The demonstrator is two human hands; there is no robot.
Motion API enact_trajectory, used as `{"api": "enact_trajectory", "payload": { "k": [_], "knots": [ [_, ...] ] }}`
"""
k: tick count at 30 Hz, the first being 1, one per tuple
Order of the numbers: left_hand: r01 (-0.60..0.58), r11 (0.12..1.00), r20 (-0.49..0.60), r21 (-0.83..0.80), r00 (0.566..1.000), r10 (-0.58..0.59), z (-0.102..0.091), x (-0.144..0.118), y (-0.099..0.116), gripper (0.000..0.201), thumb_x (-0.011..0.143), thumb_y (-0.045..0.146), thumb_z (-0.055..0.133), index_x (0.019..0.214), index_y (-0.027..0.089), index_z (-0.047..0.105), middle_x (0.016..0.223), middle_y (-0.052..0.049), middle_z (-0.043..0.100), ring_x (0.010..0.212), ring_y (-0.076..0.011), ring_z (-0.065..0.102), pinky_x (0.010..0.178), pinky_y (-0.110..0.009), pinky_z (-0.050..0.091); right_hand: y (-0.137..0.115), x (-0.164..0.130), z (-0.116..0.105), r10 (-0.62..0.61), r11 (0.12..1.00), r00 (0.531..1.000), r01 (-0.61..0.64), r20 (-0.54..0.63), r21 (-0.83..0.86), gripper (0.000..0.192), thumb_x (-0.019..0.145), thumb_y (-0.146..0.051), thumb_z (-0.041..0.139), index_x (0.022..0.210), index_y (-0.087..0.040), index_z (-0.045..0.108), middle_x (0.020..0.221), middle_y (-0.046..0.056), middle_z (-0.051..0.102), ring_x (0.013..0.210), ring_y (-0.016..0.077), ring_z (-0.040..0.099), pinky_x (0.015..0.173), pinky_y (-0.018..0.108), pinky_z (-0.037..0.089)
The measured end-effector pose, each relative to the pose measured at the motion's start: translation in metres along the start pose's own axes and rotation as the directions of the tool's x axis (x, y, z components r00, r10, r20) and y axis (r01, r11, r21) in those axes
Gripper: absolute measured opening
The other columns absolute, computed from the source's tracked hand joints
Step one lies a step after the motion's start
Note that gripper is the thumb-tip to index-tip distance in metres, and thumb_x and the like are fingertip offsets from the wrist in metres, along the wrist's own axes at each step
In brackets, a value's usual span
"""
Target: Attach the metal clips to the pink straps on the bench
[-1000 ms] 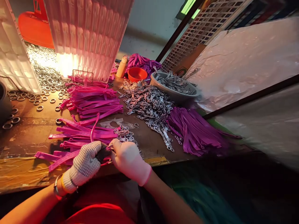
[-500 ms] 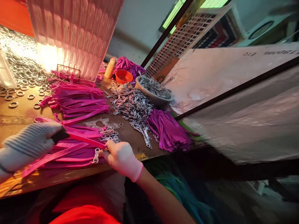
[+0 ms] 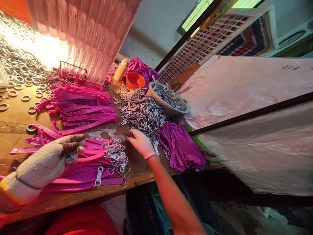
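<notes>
Hovering over the near bundle of magenta straps (image 3: 94, 158), left hand (image 3: 50, 160) in a knit glove, fingers loosely extended and dark-stained at the tips, thumb apart from them. Right hand (image 3: 143, 143), also gloved, reaches to the near edge of the metal link pile (image 3: 144, 114), palm down, thumb and forefinger slightly parted; cannot tell if anything is pinched there.

Near straps lie side by side on the near left of the tabletop (image 3: 14, 127), metal links clustered at their right ends. One link piece (image 3: 98, 176) lies across the straps at the near side. Second strap bundle (image 3: 83, 106) sits just beyond, with a clear plastic scrap (image 3: 100, 134) between it and the right hand.

Heap of metal rings (image 3: 22, 70) at far left, strongly lit, some rings scattered nearer. Translucent ribbed panel (image 3: 83, 36) stands behind the second bundle, wire frame (image 3: 86, 72) at its base. Far center: orange bottle (image 3: 121, 70), red bowl (image 3: 135, 80), heap of purple straps (image 3: 143, 69) behind. Gray basin (image 3: 166, 107) holding more links leans right of the pile. Purple strap bundle (image 3: 182, 150) at right, near whitish plastic sheeting (image 3: 239, 88) printed "E10", upside down.
</notes>
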State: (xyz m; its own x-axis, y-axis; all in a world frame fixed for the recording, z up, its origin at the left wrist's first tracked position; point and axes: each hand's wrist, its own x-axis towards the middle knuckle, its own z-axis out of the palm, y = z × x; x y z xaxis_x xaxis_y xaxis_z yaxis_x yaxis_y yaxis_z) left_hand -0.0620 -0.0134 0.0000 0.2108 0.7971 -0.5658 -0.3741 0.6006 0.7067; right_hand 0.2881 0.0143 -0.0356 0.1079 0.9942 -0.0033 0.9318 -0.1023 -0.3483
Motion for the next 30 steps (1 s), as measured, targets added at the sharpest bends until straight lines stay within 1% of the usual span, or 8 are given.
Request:
{"api": "enact_trajectory", "payload": {
  "k": [5, 9, 14, 20, 23, 25, 27, 30],
  "knots": [
    [0.076, 0.995, 0.186, -0.062, 0.980, -0.064, -0.015, 0.011, -0.019, 0.042, 0.071, 0.023, 0.079, 0.112, 0.015, 0.071, 0.102, -0.015, 0.073, 0.069, -0.0152, 0.068, 0.049, -0.017, 0.051, 0.006, 0.012, 0.024, 0.072, 0.997, 0.995, -0.073, 0.072, 0.008, 0.028, 0.086, -0.015, 0.059, 0.113, -0.014, 0.066, 0.106, 0.009, 0.069, 0.098, 0.0190, 0.063, 0.090, 0.029, 0.046],
    [-0.085, 0.995, 0.298, -0.048, 0.950, 0.095, -0.025, 0.017, -0.015, 0.053, 0.072, 0.041, 0.080, 0.116, 0.016, 0.067, 0.087, -0.011, 0.074, 0.046, -0.0070, 0.052, 0.039, -0.014, 0.038, 0.009, 0.013, 0.028, 0.114, 0.993, 0.988, -0.115, 0.100, 0.002, 0.026, 0.085, -0.024, 0.061, 0.110, -0.017, 0.065, 0.093, 0.004, 0.069, 0.086, 0.0187, 0.064, 0.083, 0.029, 0.048],
    [-0.104, 0.994, 0.290, -0.029, 0.951, 0.108, -0.033, 0.024, -0.022, 0.043, 0.081, 0.049, 0.069, 0.110, 0.018, 0.065, 0.065, -0.001, 0.066, 0.040, -0.0054, 0.040, 0.036, -0.014, 0.028, 0.006, -0.010, 0.025, 0.063, 0.998, 0.994, -0.061, 0.093, -0.025, 0.033, 0.086, -0.029, 0.057, 0.115, -0.017, 0.063, 0.118, 0.011, 0.065, 0.113, 0.0237, 0.060, 0.101, 0.035, 0.043],
    [-0.097, 0.995, 0.341, 0.027, 0.936, 0.082, -0.028, 0.021, -0.039, 0.043, 0.089, 0.060, 0.055, 0.094, 0.017, 0.062, 0.046, 0.007, 0.048, 0.034, -0.0062, 0.031, 0.033, -0.018, 0.023, 0.002, -0.007, 0.017, 0.071, 0.997, 0.975, -0.062, 0.210, -0.048, 0.022, 0.074, -0.017, 0.058, 0.096, -0.019, 0.064, 0.097, 0.005, 0.070, 0.095, 0.0233, 0.067, 0.091, 0.036, 0.050],
    [-0.128, 0.991, 0.369, -0.044, 0.919, 0.135, -0.028, 0.020, -0.038, 0.047, 0.082, 0.063, 0.060, 0.092, 0.017, 0.060, 0.052, 0.006, 0.051, 0.036, -0.0057, 0.033, 0.035, -0.018, 0.025, -0.010, 0.001, 0.008, 0.060, 0.997, 0.948, -0.040, 0.312, -0.070, 0.014, 0.073, -0.014, 0.061, 0.085, -0.020, 0.060, 0.075, -0.002, 0.066, 0.076, 0.0189, 0.066, 0.076, 0.030, 0.053],
    [-0.087, 0.993, 0.342, -0.080, 0.933, 0.109, -0.029, 0.019, -0.034, 0.050, 0.075, 0.063, 0.065, 0.094, 0.017, 0.060, 0.053, 0.007, 0.051, 0.037, -0.0055, 0.033, 0.036, -0.018, 0.024, -0.024, 0.003, 0.001, 0.035, 0.996, 0.923, -0.001, 0.384, -0.090, 0.010, 0.076, -0.013, 0.064, 0.084, -0.018, 0.060, 0.070, -0.004, 0.064, 0.072, 0.0167, 0.065, 0.072, 0.028, 0.053],
    [-0.022, 0.993, 0.297, -0.112, 0.953, 0.055, -0.029, 0.019, -0.030, 0.048, 0.072, 0.058, 0.067, 0.095, 0.017, 0.060, 0.051, 0.008, 0.050, 0.035, -0.0056, 0.032, 0.036, -0.018, 0.022, -0.043, 0.004, -0.008, 0.012, 0.992, 0.891, 0.047, 0.454, -0.118, 0.007, 0.084, -0.018, 0.067, 0.088, -0.015, 0.062, 0.078, -0.002, 0.065, 0.076, 0.0161, 0.065, 0.073, 0.029, 0.054],
    [0.068, 0.989, 0.241, -0.130, 0.970, -0.035, -0.028, 0.021, -0.027, 0.043, 0.071, 0.054, 0.068, 0.094, 0.019, 0.061, 0.048, 0.008, 0.050, 0.034, -0.0061, 0.033, 0.036, -0.018, 0.019, -0.078, 0.011, -0.018, -0.020, 0.979, 0.838, 0.127, 0.546, -0.158, 0.020, 0.097, -0.035, 0.062, 0.108, -0.019, 0.066, 0.110, 0.005, 0.067, 0.093, 0.0182, 0.065, 0.081, 0.034, 0.057]
  ]
}}
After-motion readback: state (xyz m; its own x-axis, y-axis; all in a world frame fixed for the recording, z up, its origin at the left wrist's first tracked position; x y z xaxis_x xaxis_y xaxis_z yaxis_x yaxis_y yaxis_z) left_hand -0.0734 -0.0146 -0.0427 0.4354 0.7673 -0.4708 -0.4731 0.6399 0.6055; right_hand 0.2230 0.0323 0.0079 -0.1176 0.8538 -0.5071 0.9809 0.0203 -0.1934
